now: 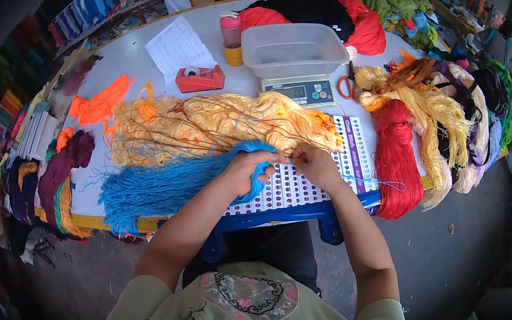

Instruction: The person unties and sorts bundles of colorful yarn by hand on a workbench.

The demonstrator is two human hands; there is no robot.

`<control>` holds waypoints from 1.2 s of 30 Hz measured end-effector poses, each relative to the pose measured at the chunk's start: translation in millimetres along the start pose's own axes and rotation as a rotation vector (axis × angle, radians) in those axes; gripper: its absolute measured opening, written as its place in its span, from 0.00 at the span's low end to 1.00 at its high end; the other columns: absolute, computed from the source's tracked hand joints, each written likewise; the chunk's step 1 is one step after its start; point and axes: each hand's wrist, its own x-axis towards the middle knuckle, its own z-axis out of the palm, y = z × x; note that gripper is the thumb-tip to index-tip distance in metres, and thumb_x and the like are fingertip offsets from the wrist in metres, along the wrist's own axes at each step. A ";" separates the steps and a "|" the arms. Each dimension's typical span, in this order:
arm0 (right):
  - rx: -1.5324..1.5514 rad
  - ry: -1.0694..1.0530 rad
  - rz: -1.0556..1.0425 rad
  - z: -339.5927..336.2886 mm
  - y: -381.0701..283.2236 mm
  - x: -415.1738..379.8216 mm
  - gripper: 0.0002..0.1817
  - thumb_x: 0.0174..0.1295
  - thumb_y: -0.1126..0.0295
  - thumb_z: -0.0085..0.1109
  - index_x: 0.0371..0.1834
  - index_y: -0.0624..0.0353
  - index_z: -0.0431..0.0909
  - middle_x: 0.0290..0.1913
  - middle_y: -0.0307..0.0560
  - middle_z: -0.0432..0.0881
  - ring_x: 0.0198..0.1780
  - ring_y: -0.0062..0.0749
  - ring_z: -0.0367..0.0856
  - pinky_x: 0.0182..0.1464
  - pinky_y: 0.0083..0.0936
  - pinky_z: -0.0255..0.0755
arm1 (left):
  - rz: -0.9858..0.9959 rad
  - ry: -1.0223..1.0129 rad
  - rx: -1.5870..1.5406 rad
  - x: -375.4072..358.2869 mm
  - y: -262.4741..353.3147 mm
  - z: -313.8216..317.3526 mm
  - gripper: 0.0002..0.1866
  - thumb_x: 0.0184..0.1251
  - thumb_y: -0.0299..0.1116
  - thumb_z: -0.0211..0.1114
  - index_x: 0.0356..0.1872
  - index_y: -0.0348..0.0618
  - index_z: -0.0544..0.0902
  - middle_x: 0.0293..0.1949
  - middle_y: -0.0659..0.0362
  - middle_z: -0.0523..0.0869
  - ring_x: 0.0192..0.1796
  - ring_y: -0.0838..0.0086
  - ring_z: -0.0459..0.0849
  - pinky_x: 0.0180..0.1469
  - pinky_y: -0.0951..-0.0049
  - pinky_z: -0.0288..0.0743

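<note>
A hank of bright blue yarn (167, 183) lies slantwise along the table's near edge. My left hand (248, 171) is closed at its upper right end, with blue strands around the fingers. Close beside it, my right hand (315, 166) is pinched, its fingertips near those of the left. A thin blue thread (390, 183) trails out to the right past my right wrist. What exactly lies between the fingertips is too small to see. Beneath both hands are white sheets with rows of dark purple dots (290, 193). Cream and orange yarn (209, 117) is spread just behind them.
A clear plastic tub (294, 47) sits on a digital scale (298, 92). Nearby are a red tape dispenser (200, 79), a paper list (179, 51) and orange-handled scissors (347, 86). A red hank (395, 160) hangs over the table edge at right, beside more yarn.
</note>
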 end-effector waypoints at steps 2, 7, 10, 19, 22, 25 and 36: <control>-0.009 0.004 0.025 0.0 -8.3 -4.2 0.10 0.60 0.65 0.65 0.39 0.58 0.80 0.28 0.46 0.85 0.27 0.27 0.83 0.33 0.25 0.75 | -0.073 -0.128 0.054 -1.3 5.1 4.6 0.13 0.62 0.31 0.64 0.44 0.35 0.82 0.34 0.57 0.85 0.22 0.82 0.72 0.22 0.81 0.61; 0.574 -0.119 0.064 -6.7 -6.4 3.5 0.16 0.60 0.64 0.70 0.44 0.61 0.78 0.32 0.38 0.84 0.25 0.16 0.73 0.28 0.14 0.68 | 0.013 0.112 0.736 13.6 -17.6 12.7 0.11 0.69 0.34 0.60 0.42 0.36 0.83 0.29 0.59 0.86 0.21 0.82 0.71 0.22 0.78 0.64; 0.713 -0.196 0.077 -12.9 -7.5 2.8 0.15 0.60 0.66 0.69 0.46 0.59 0.78 0.35 0.39 0.86 0.27 0.14 0.72 0.29 0.11 0.66 | 0.120 0.071 0.891 7.5 -14.4 9.9 0.11 0.70 0.35 0.60 0.41 0.37 0.83 0.28 0.60 0.86 0.20 0.81 0.73 0.22 0.77 0.67; 0.612 -0.264 0.147 -11.6 -0.3 12.0 0.12 0.59 0.67 0.69 0.43 0.57 0.79 0.32 0.33 0.81 0.28 0.13 0.73 0.30 0.11 0.68 | 0.157 0.022 1.086 12.2 -16.7 6.0 0.11 0.70 0.38 0.62 0.38 0.39 0.82 0.27 0.60 0.85 0.20 0.80 0.76 0.24 0.77 0.71; 0.413 -0.270 0.137 -4.3 2.6 18.2 0.07 0.61 0.70 0.64 0.39 0.58 0.78 0.30 0.34 0.80 0.28 0.14 0.74 0.30 0.13 0.69 | 0.252 0.143 1.002 8.5 -13.7 -16.5 0.11 0.70 0.39 0.63 0.37 0.41 0.82 0.27 0.59 0.85 0.21 0.79 0.76 0.23 0.78 0.70; 0.223 -0.179 0.155 -3.7 -8.7 14.2 0.08 0.61 0.67 0.64 0.36 0.61 0.79 0.27 0.39 0.82 0.27 0.18 0.78 0.30 0.16 0.72 | -0.069 0.191 0.160 -21.0 42.3 -40.5 0.03 0.64 0.31 0.63 0.31 0.46 0.79 0.25 0.59 0.80 0.17 0.80 0.69 0.16 0.79 0.59; 0.222 -0.141 0.117 5.8 7.9 17.9 0.11 0.61 0.63 0.65 0.35 0.60 0.80 0.26 0.39 0.82 0.27 0.20 0.80 0.33 0.19 0.74 | 0.414 0.642 -0.071 -71.9 94.0 -134.0 0.09 0.75 0.36 0.56 0.40 0.40 0.76 0.25 0.66 0.72 0.20 0.86 0.65 0.19 0.84 0.58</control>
